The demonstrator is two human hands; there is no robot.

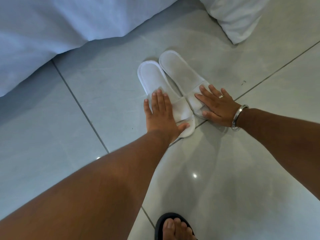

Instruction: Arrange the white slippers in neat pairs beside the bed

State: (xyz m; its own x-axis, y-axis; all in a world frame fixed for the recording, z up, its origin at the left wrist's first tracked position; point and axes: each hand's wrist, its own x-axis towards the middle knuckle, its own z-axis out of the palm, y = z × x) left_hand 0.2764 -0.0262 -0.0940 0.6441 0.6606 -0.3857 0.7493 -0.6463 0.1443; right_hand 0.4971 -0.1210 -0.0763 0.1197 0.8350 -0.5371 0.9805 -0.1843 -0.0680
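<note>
Two white open-toe slippers lie side by side on the tiled floor, heels pointing toward the bed. My left hand (160, 113) rests flat on the strap of the left slipper (152, 78), fingers spread, thumb at its toe edge. My right hand (215, 105), with a ring and a silver bangle, presses flat on the strap of the right slipper (178, 68). The two slippers touch along their inner edges, the right one set a little further away. Neither hand grips anything.
White bed linen (60, 23) hangs down to the floor at the upper left. A white pillow (242, 16) lies on the floor at the upper right. My foot in a black sandal (174, 227) stands at the bottom edge. Pale glossy floor tiles (259, 170) surround the slippers.
</note>
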